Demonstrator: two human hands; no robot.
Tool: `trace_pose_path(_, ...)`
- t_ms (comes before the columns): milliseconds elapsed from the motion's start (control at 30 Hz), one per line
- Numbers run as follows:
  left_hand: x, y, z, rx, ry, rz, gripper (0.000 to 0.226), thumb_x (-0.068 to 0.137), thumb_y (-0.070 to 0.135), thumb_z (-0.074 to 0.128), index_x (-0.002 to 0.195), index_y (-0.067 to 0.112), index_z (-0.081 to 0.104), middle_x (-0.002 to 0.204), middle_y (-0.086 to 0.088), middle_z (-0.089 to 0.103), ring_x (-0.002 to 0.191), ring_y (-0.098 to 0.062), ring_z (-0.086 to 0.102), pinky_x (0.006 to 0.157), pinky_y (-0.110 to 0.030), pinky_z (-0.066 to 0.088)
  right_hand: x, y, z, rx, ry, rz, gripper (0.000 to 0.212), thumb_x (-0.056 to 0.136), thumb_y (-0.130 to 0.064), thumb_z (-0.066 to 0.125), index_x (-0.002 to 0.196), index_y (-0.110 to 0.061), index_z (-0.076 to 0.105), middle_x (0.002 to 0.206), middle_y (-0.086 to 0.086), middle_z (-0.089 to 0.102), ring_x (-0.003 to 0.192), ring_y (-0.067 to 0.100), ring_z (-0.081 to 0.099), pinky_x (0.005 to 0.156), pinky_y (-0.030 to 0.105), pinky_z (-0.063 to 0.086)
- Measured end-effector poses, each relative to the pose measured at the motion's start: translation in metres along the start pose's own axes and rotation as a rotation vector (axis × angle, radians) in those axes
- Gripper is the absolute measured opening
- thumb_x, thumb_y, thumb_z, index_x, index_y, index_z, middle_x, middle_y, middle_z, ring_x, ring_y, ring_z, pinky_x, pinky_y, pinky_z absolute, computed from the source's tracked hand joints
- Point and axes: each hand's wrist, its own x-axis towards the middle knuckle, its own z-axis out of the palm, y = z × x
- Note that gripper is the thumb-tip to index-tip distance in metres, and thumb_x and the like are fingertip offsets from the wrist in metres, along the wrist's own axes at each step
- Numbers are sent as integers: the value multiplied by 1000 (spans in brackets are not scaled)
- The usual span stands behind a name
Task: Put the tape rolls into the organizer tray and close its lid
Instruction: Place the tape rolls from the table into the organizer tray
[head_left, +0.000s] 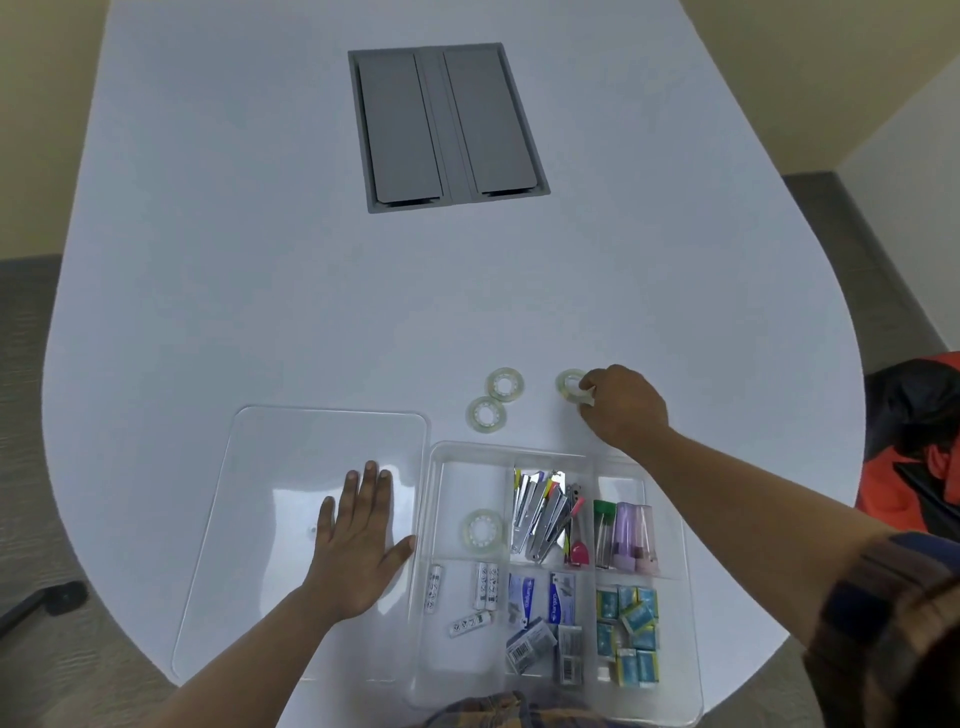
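Observation:
A clear organizer tray (429, 519) sits at the table's near edge, with one tape roll (483, 530) lying in its upper left compartment. Two more tape rolls (504, 385) (487, 413) lie flat on the table just beyond the tray. To their right, my right hand (621, 408) pinches a further tape roll (568, 383) that rests on the table. The clear lid (270, 467) lies flat to the left of the tray. My left hand (358, 540) rests palm down on the lid, fingers spread.
The tray's other compartments hold batteries (483, 587), staplers (540, 514), staple boxes (628, 629) and small tubes (626, 535). A grey cable hatch (447, 124) is set into the white table farther back. A red and black bag (914, 441) sits off the table's right edge.

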Motion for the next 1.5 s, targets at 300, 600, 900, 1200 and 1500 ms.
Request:
trace_pose_path(300,-1,5,-6,19,-55,-12,97,66,82,-17,141,22,-28,149,7,-37,133,-9,-40,111,-39,-21,7,-6,1,-80,12,-22,22,87,-18,60,106,-24,69,105,2,63,99,26,60,74,33,50)
trace_pose_path(600,-2,4,-6,8,-66,-10,96,66,82,-18,140,22,-30,149,9,-38,133,-9,-40,112,-40,-19,-7,4,6,62,108,-92,22,93,-10,47,99,-21,65,99,1,57,88,24,58,66,32,45)
trace_pose_path(900,-2,4,-6,-3,-59,-2,96,67,82,-15,141,21,-29,150,9,-36,135,-9,-38,112,-40,-19,-8,-3,11,106,-29,-201,29,82,-24,71,110,-23,64,102,2,57,93,22,60,78,35,51)
trace_pose_path(1200,-1,3,-4,19,-49,-14,94,68,81,-16,141,23,-29,149,9,-37,134,-10,-39,112,-40,-19,-1,-11,18,-95,-30,-143,21,88,-25,64,109,-24,65,105,2,59,98,26,60,72,32,47)
trace_pose_path(1500,-1,2,-3,18,-30,-3,95,69,81,-14,143,22,-27,151,6,-35,135,-10,-38,111,-40,-19,-86,-51,-4,163,9,-478,19,81,-23,69,100,-18,71,88,1,61,81,19,58,65,32,49)
